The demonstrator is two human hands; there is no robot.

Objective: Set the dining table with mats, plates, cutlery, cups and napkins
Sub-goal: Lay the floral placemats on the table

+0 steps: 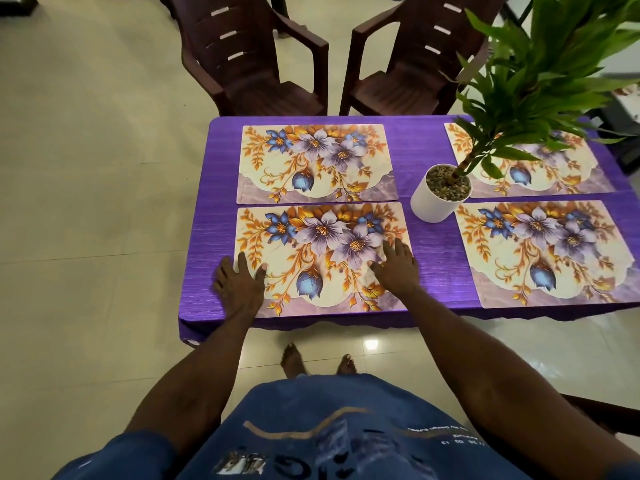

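Both hands lie flat with fingers extended, gripping nothing: left hand (239, 284) on the near-left mat (322, 259) edge, right hand (396, 268) on its right side. Risk: sliding pressure may skew this mat against the far-left mat (317, 164) or bunch the surface (429, 244) cloth.

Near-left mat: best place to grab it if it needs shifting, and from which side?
Probably its left short edge, coming from the table's left side. The mat lies flat, so only an edge offers purchase; the left hand already overlaps that edge, and bare cloth beside it leaves room for fingers to slip under.
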